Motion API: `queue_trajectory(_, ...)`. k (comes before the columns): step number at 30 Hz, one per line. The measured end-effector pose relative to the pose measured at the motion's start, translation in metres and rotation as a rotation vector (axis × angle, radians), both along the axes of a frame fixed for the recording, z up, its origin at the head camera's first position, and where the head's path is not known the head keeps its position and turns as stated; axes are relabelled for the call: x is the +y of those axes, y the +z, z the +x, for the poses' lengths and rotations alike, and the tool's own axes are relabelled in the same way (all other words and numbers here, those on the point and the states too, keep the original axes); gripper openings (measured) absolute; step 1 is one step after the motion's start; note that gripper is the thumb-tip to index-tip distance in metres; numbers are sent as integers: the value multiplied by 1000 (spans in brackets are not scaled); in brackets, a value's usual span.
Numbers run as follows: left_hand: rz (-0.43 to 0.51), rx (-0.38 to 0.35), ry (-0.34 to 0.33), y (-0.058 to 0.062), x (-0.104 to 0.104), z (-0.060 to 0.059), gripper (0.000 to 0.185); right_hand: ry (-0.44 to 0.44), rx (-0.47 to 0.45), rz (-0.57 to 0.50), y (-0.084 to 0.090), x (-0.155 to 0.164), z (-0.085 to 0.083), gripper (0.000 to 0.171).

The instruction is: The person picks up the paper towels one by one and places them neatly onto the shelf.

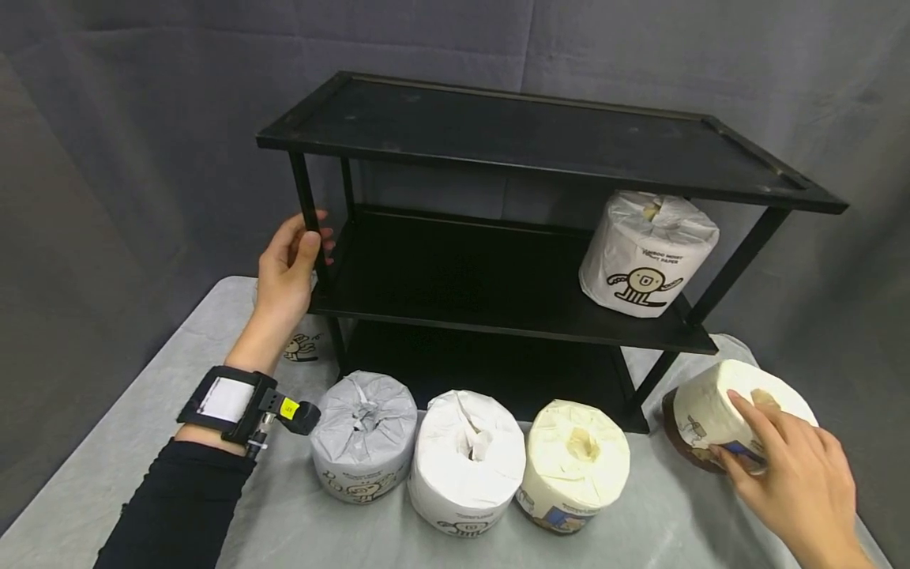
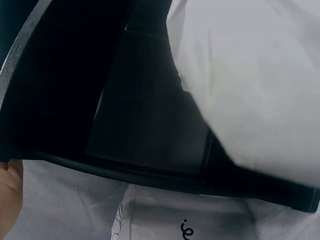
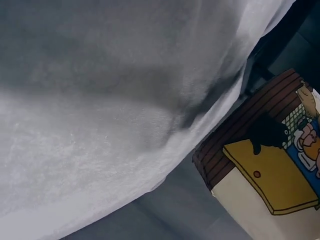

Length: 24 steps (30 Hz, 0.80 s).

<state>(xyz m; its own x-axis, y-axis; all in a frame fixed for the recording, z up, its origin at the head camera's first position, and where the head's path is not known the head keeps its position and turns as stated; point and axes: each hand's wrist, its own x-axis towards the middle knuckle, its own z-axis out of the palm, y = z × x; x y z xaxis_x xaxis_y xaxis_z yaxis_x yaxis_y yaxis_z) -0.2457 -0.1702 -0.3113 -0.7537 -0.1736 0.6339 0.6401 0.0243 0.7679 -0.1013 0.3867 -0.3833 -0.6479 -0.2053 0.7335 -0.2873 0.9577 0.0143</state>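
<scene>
My left hand [image 1: 284, 273] grips the left front post [image 1: 307, 194] of a black rack, thumb in front and fingertips showing behind it. At the far right, my right hand [image 1: 799, 466] holds a cream and brown wrapped toilet paper roll [image 1: 711, 407], fingers over its top and thumb on its side. The roll leans beside the rack's right end. The right wrist view shows this roll's cartoon wrapper [image 3: 270, 170]. Upright on the middle shelf [image 1: 455, 276], at its right end, is a white wrapped toilet paper roll [image 1: 643, 261].
Before the rack stand a grey-white roll [image 1: 364, 442], a white roll [image 1: 465, 466] and a cream roll [image 1: 574, 466] in a row. A printed wrapper [image 1: 302, 348] shows behind my left forearm. The rack's top board [image 1: 526, 130] overhangs the shelves. Grey cloth [image 1: 178, 158] hangs behind.
</scene>
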Motion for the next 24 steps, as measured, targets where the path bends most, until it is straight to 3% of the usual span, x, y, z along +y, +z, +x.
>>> queue_trajectory(6,-8,-3,10,0,1,-1,59,28,28,20,6,-4,13,74)
queue_trajectory(12,-23,-34,15,0,1,0,52,62,108,-6,12,-11,18,69)
queue_trajectory(24,-17,-47,11,0,1,1,46,59,50,29,39,-28,39,77)
